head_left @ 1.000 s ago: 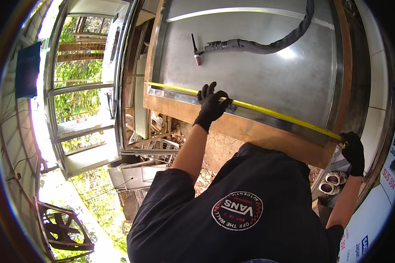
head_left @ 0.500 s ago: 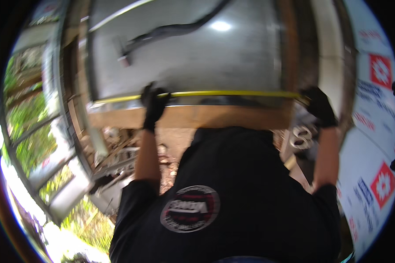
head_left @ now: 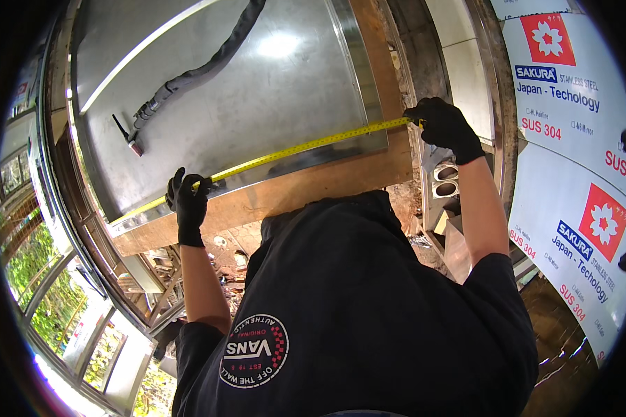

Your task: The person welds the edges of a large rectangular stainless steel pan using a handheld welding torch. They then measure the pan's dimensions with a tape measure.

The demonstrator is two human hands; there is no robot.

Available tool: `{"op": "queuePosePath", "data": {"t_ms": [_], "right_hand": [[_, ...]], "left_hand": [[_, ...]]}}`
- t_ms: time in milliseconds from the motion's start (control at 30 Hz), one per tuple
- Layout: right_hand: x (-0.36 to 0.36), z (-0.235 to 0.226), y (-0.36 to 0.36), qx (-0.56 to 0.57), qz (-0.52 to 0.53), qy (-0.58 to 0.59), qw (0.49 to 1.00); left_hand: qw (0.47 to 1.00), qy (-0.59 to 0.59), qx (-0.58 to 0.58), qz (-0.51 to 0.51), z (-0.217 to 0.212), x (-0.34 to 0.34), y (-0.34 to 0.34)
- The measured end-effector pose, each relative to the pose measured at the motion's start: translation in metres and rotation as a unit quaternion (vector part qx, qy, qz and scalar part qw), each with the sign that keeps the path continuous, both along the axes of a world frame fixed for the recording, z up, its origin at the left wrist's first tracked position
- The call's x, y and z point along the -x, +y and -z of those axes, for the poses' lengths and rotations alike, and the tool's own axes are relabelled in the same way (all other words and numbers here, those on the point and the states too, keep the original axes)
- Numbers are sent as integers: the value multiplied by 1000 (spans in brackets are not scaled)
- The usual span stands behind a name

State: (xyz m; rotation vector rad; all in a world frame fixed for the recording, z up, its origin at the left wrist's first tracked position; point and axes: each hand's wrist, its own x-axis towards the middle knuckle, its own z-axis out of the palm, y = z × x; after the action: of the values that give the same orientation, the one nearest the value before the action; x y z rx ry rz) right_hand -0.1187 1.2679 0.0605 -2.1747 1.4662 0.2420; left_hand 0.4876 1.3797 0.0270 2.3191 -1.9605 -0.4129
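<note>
A yellow tape measure blade stretches slantwise along the near edge of a grey metal sheet. My left hand, in a black glove, closes on the blade near its left end, which runs on past the fingers to the sheet's corner. At the blade's right end, my gloved right hand wraps round the tape's case, most of which is hidden in the palm. The right hand is just beyond the sheet's right edge.
A dark sleeved cable with a torch head lies on the sheet. Under the sheet is a brown wooden board. Metal tubes stand near my right arm. Blue-white film-covered panels fill the right side; a metal frame stands left.
The view has turned and sharpened, so sheet and tape now slant up to the right. Both hands stay on the tape, the left lower and the right higher in the picture.
</note>
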Motion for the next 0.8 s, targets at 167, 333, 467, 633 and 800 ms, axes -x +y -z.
{"op": "queuePosePath", "data": {"t_ms": [167, 333, 467, 633, 800], "right_hand": [[-5, 10, 4, 33, -10, 1, 999], [-12, 16, 10, 75, -16, -15, 997], [-24, 10, 14, 57, -12, -10, 998], [-37, 10, 18, 50, -8, -9, 999], [-44, 14, 22, 78, 4, -8, 997]], "left_hand": [[1000, 8, -1, -7, 6, -4, 0], [1000, 11, -1, -6, 13, -3, -2], [1000, 12, -28, -2, 12, -4, -6], [1000, 12, -18, 11, 16, -9, -6], [999, 37, -16, 14, 22, -15, -5]]}}
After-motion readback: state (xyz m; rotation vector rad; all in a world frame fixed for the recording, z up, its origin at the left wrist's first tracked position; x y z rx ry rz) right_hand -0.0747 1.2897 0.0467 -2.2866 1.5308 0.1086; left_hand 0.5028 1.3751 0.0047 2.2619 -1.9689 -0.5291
